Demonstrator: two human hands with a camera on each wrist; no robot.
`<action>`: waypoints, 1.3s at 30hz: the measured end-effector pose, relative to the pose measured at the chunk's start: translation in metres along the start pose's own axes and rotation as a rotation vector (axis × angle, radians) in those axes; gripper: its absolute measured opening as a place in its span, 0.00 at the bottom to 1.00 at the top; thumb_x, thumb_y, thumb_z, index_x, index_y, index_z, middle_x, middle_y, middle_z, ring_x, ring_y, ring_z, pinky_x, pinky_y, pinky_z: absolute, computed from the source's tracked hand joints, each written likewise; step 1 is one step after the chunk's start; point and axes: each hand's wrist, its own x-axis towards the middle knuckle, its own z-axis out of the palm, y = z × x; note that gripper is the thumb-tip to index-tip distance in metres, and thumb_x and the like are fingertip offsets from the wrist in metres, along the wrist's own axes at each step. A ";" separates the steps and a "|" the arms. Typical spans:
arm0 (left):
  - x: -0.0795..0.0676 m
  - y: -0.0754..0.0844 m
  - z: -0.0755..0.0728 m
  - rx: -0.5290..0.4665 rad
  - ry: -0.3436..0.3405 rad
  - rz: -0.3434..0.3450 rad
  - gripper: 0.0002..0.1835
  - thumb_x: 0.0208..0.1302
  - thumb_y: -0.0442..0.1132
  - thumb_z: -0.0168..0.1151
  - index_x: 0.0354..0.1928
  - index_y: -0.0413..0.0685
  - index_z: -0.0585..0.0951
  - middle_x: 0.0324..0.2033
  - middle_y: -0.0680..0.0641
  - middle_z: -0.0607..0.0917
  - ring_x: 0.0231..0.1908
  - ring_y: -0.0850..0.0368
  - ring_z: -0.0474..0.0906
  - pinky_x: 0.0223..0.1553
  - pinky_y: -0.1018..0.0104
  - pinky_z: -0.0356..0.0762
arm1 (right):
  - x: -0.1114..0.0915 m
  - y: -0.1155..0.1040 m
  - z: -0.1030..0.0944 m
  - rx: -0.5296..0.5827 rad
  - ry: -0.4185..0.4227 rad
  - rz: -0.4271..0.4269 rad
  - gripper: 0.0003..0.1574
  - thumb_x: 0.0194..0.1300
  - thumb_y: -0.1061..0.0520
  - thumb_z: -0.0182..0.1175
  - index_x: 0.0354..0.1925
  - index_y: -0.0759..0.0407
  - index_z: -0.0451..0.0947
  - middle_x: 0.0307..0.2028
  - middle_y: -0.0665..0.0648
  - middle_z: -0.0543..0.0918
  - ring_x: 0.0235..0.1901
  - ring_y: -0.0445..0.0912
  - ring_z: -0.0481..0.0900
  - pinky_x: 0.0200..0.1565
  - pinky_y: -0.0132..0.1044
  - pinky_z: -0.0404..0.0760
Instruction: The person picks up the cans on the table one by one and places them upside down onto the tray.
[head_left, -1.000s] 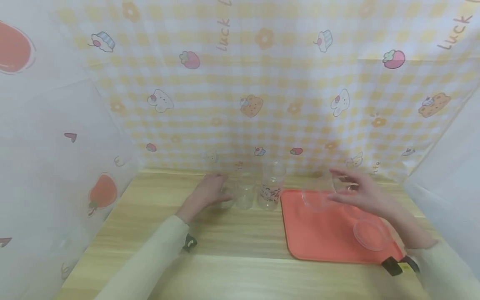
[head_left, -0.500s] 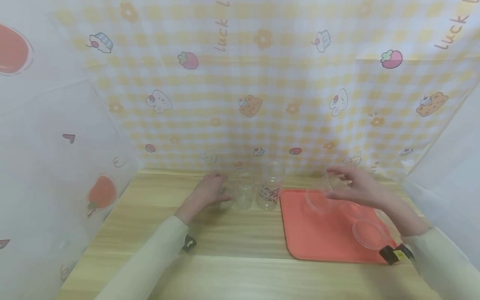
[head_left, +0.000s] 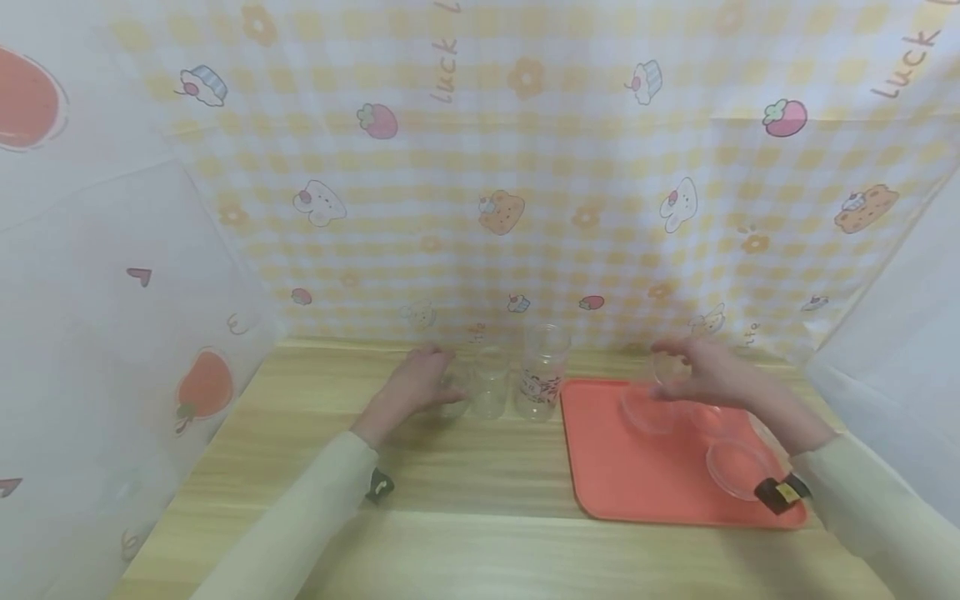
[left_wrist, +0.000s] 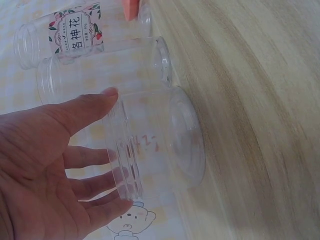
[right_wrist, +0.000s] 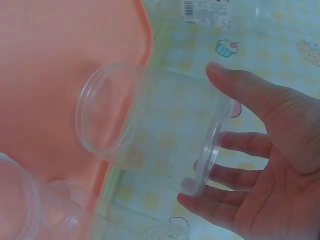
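My left hand (head_left: pixel 420 379) curls its thumb and fingers around the threaded neck of a short clear jar (left_wrist: pixel 160 145), which stands on the table. Beside that jar is a taller clear jar (head_left: pixel 490 392), then a clear jar with a floral printed label (head_left: pixel 540 387). By its end nearest the palm, my right hand (head_left: pixel 708 375) grips a wide clear jar (right_wrist: pixel 155 125) between thumb and fingers. This jar's far end overlaps the back part of the red tray (head_left: pixel 637 475) in the head view.
Farther right on the tray lies a clear round container (head_left: pixel 741 469), with another clear piece (head_left: pixel 708 421) behind it, partly under my right arm. A patterned cloth (head_left: pixel 450 250) hangs behind the wooden table (head_left: pixel 450 475).
My right forearm has shifted up and inward. The wide jar has moved slightly right over the tray and turned with the hand. My left hand keeps its place.
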 end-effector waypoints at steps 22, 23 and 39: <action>0.001 0.004 0.001 0.021 -0.001 -0.020 0.41 0.61 0.52 0.74 0.68 0.33 0.72 0.65 0.30 0.71 0.63 0.33 0.69 0.64 0.43 0.70 | 0.008 0.007 0.004 -0.107 -0.147 0.097 0.51 0.53 0.41 0.77 0.61 0.73 0.72 0.53 0.78 0.78 0.52 0.72 0.77 0.47 0.64 0.80; 0.001 0.004 0.001 0.021 -0.001 -0.021 0.41 0.61 0.52 0.74 0.68 0.33 0.72 0.65 0.30 0.71 0.63 0.33 0.69 0.64 0.43 0.70 | 0.007 0.007 0.004 -0.105 -0.144 0.094 0.51 0.53 0.41 0.77 0.61 0.74 0.72 0.53 0.78 0.78 0.53 0.73 0.76 0.48 0.64 0.80; 0.000 0.002 0.004 0.025 0.024 -0.010 0.40 0.61 0.52 0.74 0.68 0.33 0.72 0.65 0.30 0.71 0.63 0.32 0.69 0.64 0.42 0.70 | 0.007 0.003 0.006 -0.116 -0.215 0.124 0.51 0.58 0.43 0.74 0.64 0.75 0.67 0.50 0.74 0.76 0.47 0.64 0.78 0.43 0.57 0.81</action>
